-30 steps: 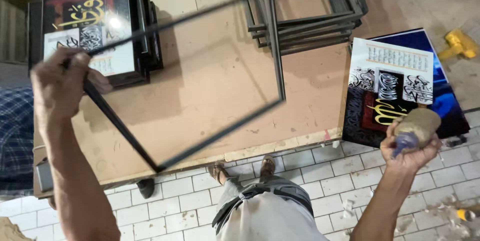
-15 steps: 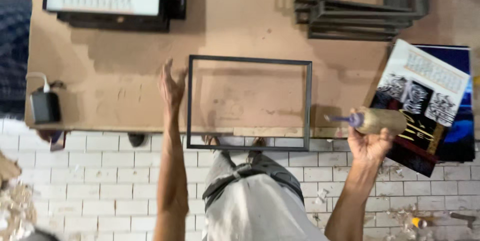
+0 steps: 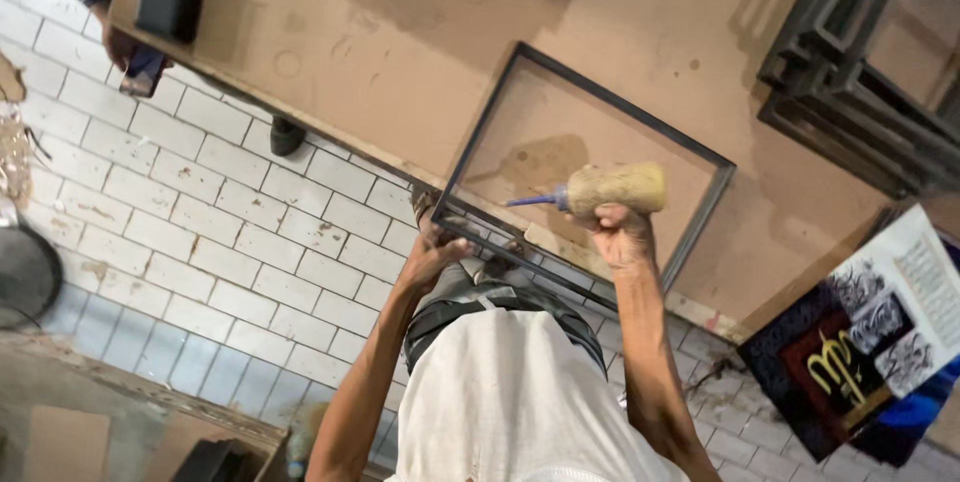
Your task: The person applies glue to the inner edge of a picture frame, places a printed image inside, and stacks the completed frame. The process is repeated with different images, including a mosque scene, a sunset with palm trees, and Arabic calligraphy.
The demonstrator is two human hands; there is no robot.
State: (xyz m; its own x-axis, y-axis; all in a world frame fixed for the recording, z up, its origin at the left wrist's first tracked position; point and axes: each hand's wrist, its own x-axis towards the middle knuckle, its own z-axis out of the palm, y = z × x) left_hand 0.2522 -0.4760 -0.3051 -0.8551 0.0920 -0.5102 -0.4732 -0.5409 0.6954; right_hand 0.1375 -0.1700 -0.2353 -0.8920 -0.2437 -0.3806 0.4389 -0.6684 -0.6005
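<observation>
The dark frame (image 3: 585,177) was laid flat on the bench (image 3: 400,32), steadied at its near corner by the left hand (image 3: 432,254). The glue bottle (image 3: 610,189) was clamped in the right hand (image 3: 620,232), nozzle over the frame's inside; no glue bead could be seen.

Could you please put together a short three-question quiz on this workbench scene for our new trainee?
1. True or false: the right hand holds a bottle with a blue nozzle over the dark frame.
2. What does the left hand touch? A) the stack of frames B) the near corner of the dark frame C) the black box
3. Fill in: the stack of frames lies at the table's far ____ side in the head view.

Key: 1 true; 2 B; 3 right.
</observation>
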